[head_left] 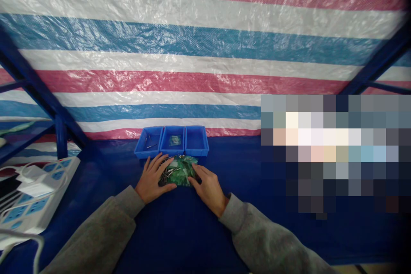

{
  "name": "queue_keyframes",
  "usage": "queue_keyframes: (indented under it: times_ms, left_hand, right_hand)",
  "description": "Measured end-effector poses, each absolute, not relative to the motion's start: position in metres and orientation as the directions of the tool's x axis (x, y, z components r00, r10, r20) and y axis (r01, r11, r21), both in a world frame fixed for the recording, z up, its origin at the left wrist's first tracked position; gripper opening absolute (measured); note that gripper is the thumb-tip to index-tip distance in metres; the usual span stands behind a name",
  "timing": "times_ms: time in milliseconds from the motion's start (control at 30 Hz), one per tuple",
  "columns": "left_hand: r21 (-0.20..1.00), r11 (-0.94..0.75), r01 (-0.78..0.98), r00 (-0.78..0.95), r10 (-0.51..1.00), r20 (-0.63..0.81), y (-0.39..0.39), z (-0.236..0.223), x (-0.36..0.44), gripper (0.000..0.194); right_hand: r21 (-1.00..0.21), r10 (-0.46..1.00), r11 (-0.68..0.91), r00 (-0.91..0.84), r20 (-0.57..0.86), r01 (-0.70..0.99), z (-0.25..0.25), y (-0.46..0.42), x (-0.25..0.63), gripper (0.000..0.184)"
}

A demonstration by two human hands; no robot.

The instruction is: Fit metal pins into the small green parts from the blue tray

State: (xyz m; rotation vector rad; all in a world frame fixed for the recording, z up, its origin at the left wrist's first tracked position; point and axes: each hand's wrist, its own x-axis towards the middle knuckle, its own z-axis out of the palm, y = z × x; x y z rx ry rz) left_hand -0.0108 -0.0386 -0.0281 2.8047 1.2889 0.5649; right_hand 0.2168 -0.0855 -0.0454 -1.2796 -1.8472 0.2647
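A heap of small green plastic packets lies on the blue tabletop between my hands, with thin metal pieces mixed in on its left side. My left hand rests on the left edge of the heap, fingers spread and thumb stretched along the near side. At the right edge, my right hand touches the packets with its fingers bent and the thumb apart from them. Just behind stand three blue bins: the left bin has a few thin metal pieces, the middle bin a small clear-green packet, the right bin nothing visible.
White power strips with blue sockets, plugs and cables lie at the left. A blue metal frame rises on that side. A striped plastic sheet hangs behind the table. A pixelated patch hides the right side.
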Motion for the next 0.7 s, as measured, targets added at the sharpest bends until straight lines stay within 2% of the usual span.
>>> queue_keyframes:
  times_ms: [233, 433, 600, 700]
  left_hand:
    - [0.146, -0.656, 0.741, 0.575, 0.731, 0.367, -0.039, -0.029, -0.012, 0.076]
    - [0.124, -0.660, 0.741, 0.579, 0.721, 0.382, -0.039, -0.028, -0.015, 0.077]
    - [0.138, -0.654, 0.744, 0.551, 0.717, 0.426, -0.043, -0.017, -0.009, 0.065]
    - [0.235, -0.601, 0.764, 0.443, 0.753, 0.486, -0.039, -0.004, 0.004, 0.050]
  right_hand:
    - [-0.507, 0.793, 0.501, -0.137, 0.594, 0.701, -0.042, -0.086, 0.217, 0.023]
    - [-0.470, 0.756, 0.514, -0.119, 0.644, 0.718, -0.034, -0.089, 0.224, 0.021]
    - [-0.622, 0.744, 0.536, 0.030, 0.668, 0.571, -0.017, -0.086, 0.223, 0.014]
    - [-0.719, 0.762, 0.548, 0.098, 0.640, 0.428, -0.004, -0.077, 0.216, 0.012]
